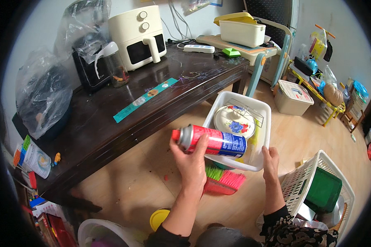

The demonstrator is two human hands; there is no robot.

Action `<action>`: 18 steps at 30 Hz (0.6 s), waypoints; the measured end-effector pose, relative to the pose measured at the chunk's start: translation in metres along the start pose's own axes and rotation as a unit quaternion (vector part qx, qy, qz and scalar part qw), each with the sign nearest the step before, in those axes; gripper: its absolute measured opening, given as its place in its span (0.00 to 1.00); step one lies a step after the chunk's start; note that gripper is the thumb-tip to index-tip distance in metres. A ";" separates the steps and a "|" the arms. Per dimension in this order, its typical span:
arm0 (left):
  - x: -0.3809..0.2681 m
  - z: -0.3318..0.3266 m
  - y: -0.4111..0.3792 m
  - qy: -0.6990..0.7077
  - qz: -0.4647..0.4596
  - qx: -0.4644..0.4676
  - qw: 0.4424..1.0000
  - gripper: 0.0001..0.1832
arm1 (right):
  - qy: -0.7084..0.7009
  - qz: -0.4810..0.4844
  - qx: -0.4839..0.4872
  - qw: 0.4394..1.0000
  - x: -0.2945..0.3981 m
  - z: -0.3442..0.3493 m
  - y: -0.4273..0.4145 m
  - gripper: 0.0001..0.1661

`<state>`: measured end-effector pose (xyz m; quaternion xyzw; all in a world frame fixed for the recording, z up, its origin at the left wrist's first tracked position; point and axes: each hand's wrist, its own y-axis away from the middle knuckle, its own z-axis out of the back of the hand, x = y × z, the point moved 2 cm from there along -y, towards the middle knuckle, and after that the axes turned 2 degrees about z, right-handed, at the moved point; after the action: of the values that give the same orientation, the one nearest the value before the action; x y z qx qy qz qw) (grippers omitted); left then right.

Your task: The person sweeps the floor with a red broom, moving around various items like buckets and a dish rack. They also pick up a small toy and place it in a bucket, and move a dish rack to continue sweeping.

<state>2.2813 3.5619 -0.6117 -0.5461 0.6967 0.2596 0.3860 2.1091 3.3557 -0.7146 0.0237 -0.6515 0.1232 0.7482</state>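
Note:
My left hand grips a red and blue aerosol can with a red cap, tilted nearly level over the near left part of a white plastic basin. With my right hand I hold the basin by its near right rim. Inside the basin lie a white enamel lid with blue and red flowers, a wire rack and something yellow, partly hidden by the can. Below the basin, a red broom head with green and pink bristles rests by the floor.
A dark wooden table carries a cream air fryer, a glass jug and a teal ruler. At lower right stands a white slatted basket with a green container. A lidded storage box is farther off; a white bin sits lower left.

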 end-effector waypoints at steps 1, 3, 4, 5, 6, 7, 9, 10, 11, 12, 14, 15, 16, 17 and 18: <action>0.014 -0.005 -0.005 -0.039 -0.006 0.003 0.999 0.35 | 0.020 0.038 -0.030 0.999 0.003 0.000 0.000 0.19; 0.035 -0.011 -0.011 -0.086 -0.023 -0.011 0.996 0.34 | 0.038 0.140 0.001 0.989 0.031 -0.001 0.012 0.29; 0.040 -0.018 -0.011 -0.105 -0.016 -0.005 0.994 0.34 | 0.081 0.240 0.012 0.967 0.035 0.001 0.013 0.31; 0.043 -0.020 -0.012 -0.127 -0.011 -0.003 0.992 0.35 | 0.118 0.335 0.027 0.934 0.045 -0.005 0.018 0.34; 0.047 -0.022 -0.013 -0.160 -0.005 0.002 0.987 0.36 | 0.178 0.361 0.115 0.908 0.057 -0.008 0.024 0.38; 0.055 -0.023 -0.014 -0.197 -0.013 0.016 0.980 0.37 | 0.238 0.384 0.200 0.870 0.077 -0.011 0.032 0.43; 0.055 -0.030 -0.009 -0.234 0.014 0.025 0.972 0.37 | 0.263 0.342 0.215 0.876 0.082 -0.019 0.029 0.52; 0.058 -0.029 -0.011 -0.244 0.024 0.031 0.969 0.37 | 0.263 0.333 0.213 0.880 0.082 -0.023 0.024 0.53; 0.063 -0.026 -0.013 -0.254 0.033 0.037 0.966 0.37 | 0.262 0.325 0.210 0.884 0.081 -0.026 0.019 0.54; 0.066 -0.024 -0.014 -0.265 0.043 0.042 0.962 0.37 | 0.240 0.327 0.219 0.888 0.077 -0.028 0.014 0.53; 0.065 -0.021 -0.017 -0.317 0.042 0.091 0.943 0.36 | 0.256 0.289 0.267 0.883 0.074 -0.025 0.004 0.50; 0.062 -0.020 -0.018 -0.343 0.041 0.115 0.931 0.35 | 0.263 0.270 0.290 0.879 0.074 -0.024 0.002 0.49; 0.051 -0.022 -0.015 -0.408 0.031 0.153 0.900 0.35 | 0.257 0.287 0.280 0.879 0.080 -0.025 0.004 0.44; 0.049 -0.017 -0.015 -0.458 -0.063 0.132 0.877 0.36 | 0.257 0.280 0.301 0.875 0.083 -0.025 0.003 0.43; 0.048 -0.012 -0.012 -0.503 -0.156 0.110 0.843 0.37 | 0.258 0.273 0.321 0.870 0.086 -0.026 0.001 0.43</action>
<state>2.2848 3.5222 -0.6436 -0.3957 0.3364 0.3573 0.7763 2.1444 3.3749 -0.6347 0.0510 -0.3405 0.5265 0.7773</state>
